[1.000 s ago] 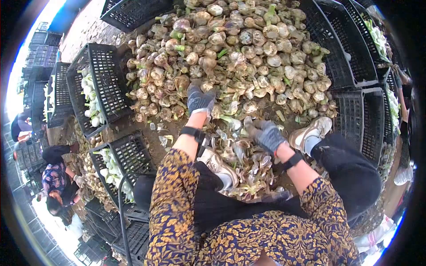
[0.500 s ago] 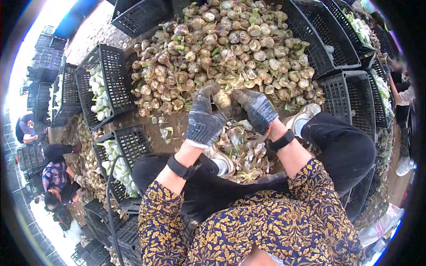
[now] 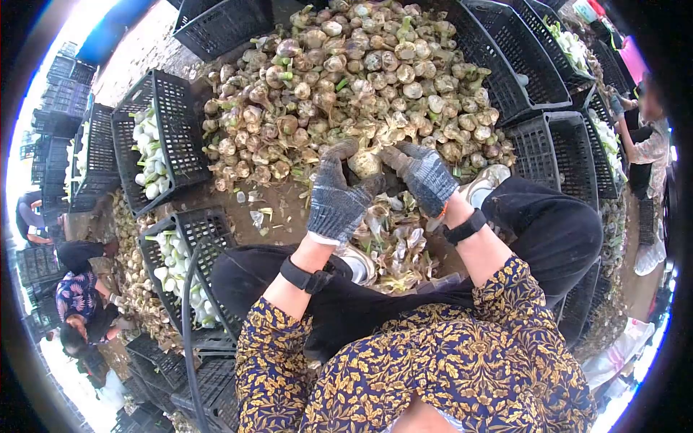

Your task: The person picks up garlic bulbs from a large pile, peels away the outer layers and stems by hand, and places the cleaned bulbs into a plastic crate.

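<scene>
Item in hand: one pale, papery-skinned onion bulb point(image 3: 364, 163), held between both hands just above the near edge of the large heap of unpeeled brownish bulbs with green stalk stubs point(image 3: 361, 79). Left hand point(image 3: 336, 193), in a grey knitted work glove, curls its fingers round the bulb's left side; right hand point(image 3: 426, 177), gloved alike, pinches the bulb's upper right with thumb and fingers — both closed on the same bulb, apparently stripping its outer skin. Beneath the hands, between the person's black-trousered knees: a loose litter of torn-off husks and leaf scraps point(image 3: 397, 245), judged to be waste from bulbs already cleaned. To the left, two black slatted plastic crates — the nearer crate point(image 3: 209, 231) and the farther crate point(image 3: 177, 123) — each partly filled with clean white peeled bulbs. To the right, further black crates point(image 3: 548, 144), the nearest apparently empty. Progress, as judged: a modest share peeled and crated; the heap is large, so most of the work is left. Another person point(image 3: 76, 310) crouches at far left.
</scene>
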